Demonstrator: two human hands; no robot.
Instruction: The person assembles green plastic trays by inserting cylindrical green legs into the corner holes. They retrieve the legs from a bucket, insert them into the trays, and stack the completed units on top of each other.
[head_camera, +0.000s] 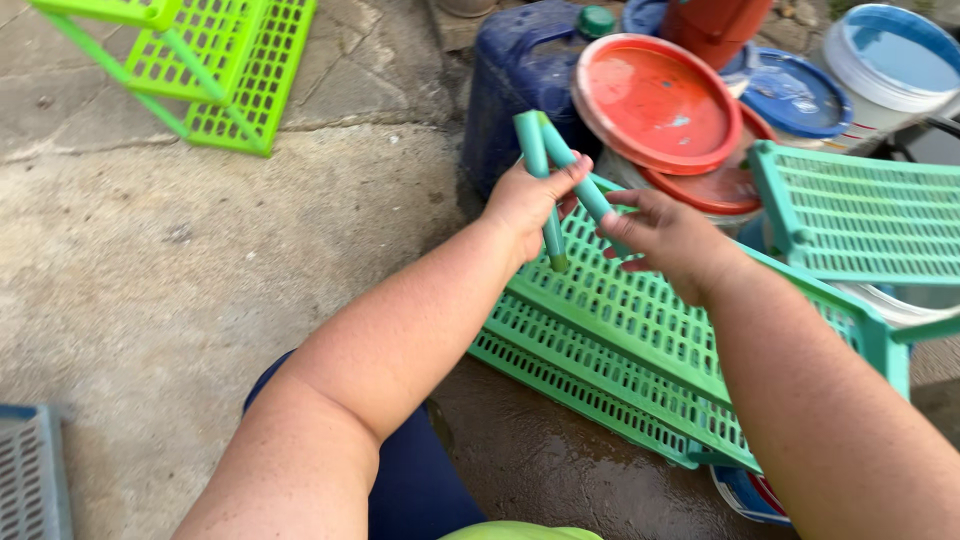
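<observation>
While the left hand (525, 200) and right hand (670, 235) each closed their fingers around a teal plastic tube (545, 190), both hovered over the teal lattice shelf stack (620, 340). Beyond that stack stood red lids (655, 100), a blue jerrycan (510, 90), white buckets (890, 60); far left, a lime-green rack (225, 70).

Right hand (668, 235) covers the lower end of one teal tube (578, 178); beyond it, a white bucket (890, 60) is cropped by the frame edge.

Bare forearms, dark blue trousers (420, 480)
</observation>
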